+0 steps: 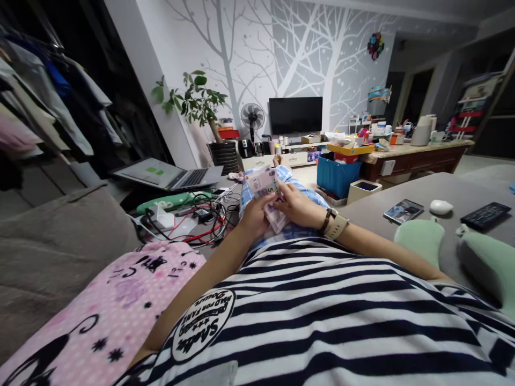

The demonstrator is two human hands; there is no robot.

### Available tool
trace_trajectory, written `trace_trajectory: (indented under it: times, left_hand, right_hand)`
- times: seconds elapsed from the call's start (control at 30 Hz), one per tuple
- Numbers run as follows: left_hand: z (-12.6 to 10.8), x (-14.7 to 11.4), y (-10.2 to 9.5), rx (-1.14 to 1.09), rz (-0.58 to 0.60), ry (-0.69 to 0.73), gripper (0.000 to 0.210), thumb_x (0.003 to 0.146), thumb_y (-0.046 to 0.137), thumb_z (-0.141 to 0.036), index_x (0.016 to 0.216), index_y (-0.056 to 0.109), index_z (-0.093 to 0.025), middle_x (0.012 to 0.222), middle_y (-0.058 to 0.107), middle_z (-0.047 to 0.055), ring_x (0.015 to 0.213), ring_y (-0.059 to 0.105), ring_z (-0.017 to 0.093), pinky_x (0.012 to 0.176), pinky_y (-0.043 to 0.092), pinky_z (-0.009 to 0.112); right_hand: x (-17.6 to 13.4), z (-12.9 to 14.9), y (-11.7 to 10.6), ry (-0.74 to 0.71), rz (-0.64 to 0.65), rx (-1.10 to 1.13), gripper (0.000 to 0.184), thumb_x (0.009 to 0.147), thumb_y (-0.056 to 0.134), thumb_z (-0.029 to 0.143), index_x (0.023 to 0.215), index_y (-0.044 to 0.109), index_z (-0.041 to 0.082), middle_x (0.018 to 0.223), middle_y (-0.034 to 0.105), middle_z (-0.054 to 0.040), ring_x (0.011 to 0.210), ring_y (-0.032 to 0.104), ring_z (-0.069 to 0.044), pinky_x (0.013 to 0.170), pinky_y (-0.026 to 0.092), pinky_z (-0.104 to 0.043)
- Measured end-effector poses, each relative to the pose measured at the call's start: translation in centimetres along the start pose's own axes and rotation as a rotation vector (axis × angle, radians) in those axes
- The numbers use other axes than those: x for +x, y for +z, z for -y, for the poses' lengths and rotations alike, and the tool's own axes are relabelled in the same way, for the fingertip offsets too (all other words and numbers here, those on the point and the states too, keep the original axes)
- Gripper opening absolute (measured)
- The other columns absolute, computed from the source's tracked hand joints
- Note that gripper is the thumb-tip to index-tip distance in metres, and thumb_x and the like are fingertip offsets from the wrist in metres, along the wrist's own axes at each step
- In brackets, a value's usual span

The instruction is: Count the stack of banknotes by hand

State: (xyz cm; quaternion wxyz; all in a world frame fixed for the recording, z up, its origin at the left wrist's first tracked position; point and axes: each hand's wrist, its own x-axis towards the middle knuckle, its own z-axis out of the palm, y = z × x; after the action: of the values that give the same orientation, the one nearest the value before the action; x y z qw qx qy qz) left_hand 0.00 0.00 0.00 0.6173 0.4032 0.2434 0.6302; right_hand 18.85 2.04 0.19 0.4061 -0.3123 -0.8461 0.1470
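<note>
Bundle of banknotes [261, 181] above the lap, at the hub of the view; clock bearings taken from it. Upper notes fanned, a printed 5 readable; lower end tucked between the palms.

Left hand [255, 219], at 7 o'clock: grip pinching the notes, thumb laid across the face. Right hand [300, 205], at 3 o'clock: fingers at the bundle's right edge, grip closed on it too, though exact fingertip contact is hard to tell. Right wrist carries a dark bracelet [326, 220] and a pale watch [337, 225].

Beneath: blue plaid legwear [314, 197]. Toward 5 o'clock, striped shirt [322, 305].

At 10 o'clock, open laptop [197, 177], screen lit. At 8 to 9 o'clock, tangled cables [209, 220], red, black and white; further out at 8, pink blanket [120, 289].

At 3 o'clock on the grey sofa [364, 206]: phone [403, 211], white rounded object [441, 207], black remote [486, 215]. At 4, 2 green cushions [420, 242].

At 2 o'clock, blue bin [338, 176] beside a cluttered tabletop [442, 148]. Near 12 to 1, dark television [295, 115]; at 11 to 12, fan [252, 117].
</note>
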Motion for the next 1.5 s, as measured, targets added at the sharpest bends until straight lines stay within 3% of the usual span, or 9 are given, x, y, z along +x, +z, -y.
trace_trajectory:
  times: [0.13, 0.3, 0.47, 0.6, 0.77, 0.93, 1.13, 1.33, 1.5]
  left_hand:
    - [-0.2, -0.3, 0.3, -0.148, -0.009, -0.118, 0.053, 0.084, 0.081, -0.023, 0.136, 0.093, -0.017, 0.123, 0.1, 0.017, 0.125, 0.097, 0.046, 0.112, 0.08, 0.056]
    - [-1.6, -1.4, 0.4, -0.195, -0.019, -0.178, 0.077, 0.079, 0.073, -0.021, 0.154, 0.088, -0.011, 0.131, 0.1, 0.019, 0.123, 0.098, 0.047, 0.114, 0.08, 0.06]
    - [-1.5, -1.7, 0.3, -0.185, -0.012, -0.229, 0.081, 0.071, 0.072, -0.018, 0.15, 0.088, -0.011, 0.126, 0.1, 0.017, 0.114, 0.098, 0.046, 0.108, 0.082, 0.058]
    - [-1.1, -1.5, 0.1, -0.213, -0.002, -0.229, 0.073, 0.07, 0.072, -0.018, 0.141, 0.09, -0.012, 0.119, 0.098, 0.018, 0.109, 0.098, 0.044, 0.1, 0.083, 0.055]
    - [-0.9, -1.6, 0.3, -0.261, -0.043, -0.16, 0.066, 0.071, 0.072, -0.019, 0.134, 0.09, -0.014, 0.113, 0.096, 0.017, 0.109, 0.097, 0.042, 0.101, 0.082, 0.054]
    - [-0.7, -1.6, 0.7, -0.275, -0.074, -0.156, 0.059, 0.072, 0.073, -0.019, 0.128, 0.088, -0.016, 0.108, 0.093, 0.016, 0.111, 0.096, 0.042, 0.105, 0.081, 0.055]
    - [-0.3, -1.5, 1.2, -0.317, -0.126, -0.175, 0.056, 0.071, 0.072, -0.02, 0.124, 0.087, -0.015, 0.103, 0.091, 0.015, 0.106, 0.095, 0.04, 0.103, 0.081, 0.053]
    - [-0.4, -1.7, 0.4, -0.27, -0.194, -0.185, 0.039, 0.082, 0.072, -0.017, 0.118, 0.086, -0.017, 0.086, 0.084, 0.008, 0.086, 0.09, 0.034, 0.097, 0.081, 0.05]
    - [-0.4, -1.4, -0.7, -0.236, -0.175, -0.165, 0.038, 0.086, 0.075, -0.016, 0.122, 0.087, -0.015, 0.092, 0.087, 0.008, 0.074, 0.084, 0.027, 0.097, 0.08, 0.046]
  right_hand:
    - [-2.7, -1.0, -0.9, -0.125, -0.065, -0.073, 0.085, 0.114, 0.091, 0.031, 0.193, 0.061, 0.031, 0.177, 0.07, -0.0222, 0.149, 0.082, -0.04, 0.138, 0.07, -0.072]
    - [-4.1, -0.8, -1.8, -0.443, -0.074, -0.217, 0.052, 0.11, 0.104, 0.04, 0.159, 0.088, 0.033, 0.176, 0.074, -0.0203, 0.162, 0.075, -0.045, 0.141, 0.066, -0.076]
    - [-4.4, -0.2, -1.7, -0.518, -0.084, -0.359, 0.028, 0.116, 0.099, 0.04, 0.143, 0.095, 0.032, 0.167, 0.082, -0.0187, 0.155, 0.076, -0.044, 0.135, 0.067, -0.071]
    - [-4.6, -0.5, -1.4, -0.622, -0.104, -0.446, 0.019, 0.121, 0.093, 0.04, 0.136, 0.095, 0.029, 0.146, 0.09, -0.0166, 0.14, 0.079, -0.038, 0.119, 0.068, -0.057]
    - [-4.5, -0.8, -0.9, -0.732, -0.15, -0.551, 0.015, 0.129, 0.081, 0.036, 0.132, 0.093, 0.028, 0.127, 0.092, -0.0113, 0.116, 0.08, -0.029, 0.101, 0.061, -0.045]
    - [-4.5, -0.5, -1.1, -0.856, -0.2, -0.651, 0.02, 0.133, 0.07, 0.022, 0.126, 0.089, 0.025, 0.121, 0.092, -0.0087, 0.109, 0.08, -0.025, 0.098, 0.059, -0.042]
    - [-4.4, 0.3, -1.2, -1.018, -0.216, -0.811, 0.03, 0.136, 0.062, 0.018, 0.122, 0.089, 0.021, 0.12, 0.092, -0.0096, 0.106, 0.08, -0.023, 0.099, 0.063, -0.041]
    - [-4.1, -0.2, -0.4, -1.048, -0.211, -0.84, 0.035, 0.135, 0.06, 0.016, 0.117, 0.089, 0.02, 0.115, 0.091, -0.0092, 0.097, 0.077, -0.021, 0.093, 0.063, -0.04]
    - [-4.1, -0.7, -0.2, -1.015, -0.158, -0.737, 0.034, 0.136, 0.06, 0.017, 0.118, 0.089, 0.021, 0.119, 0.092, -0.0097, 0.096, 0.077, -0.021, 0.092, 0.062, -0.04]
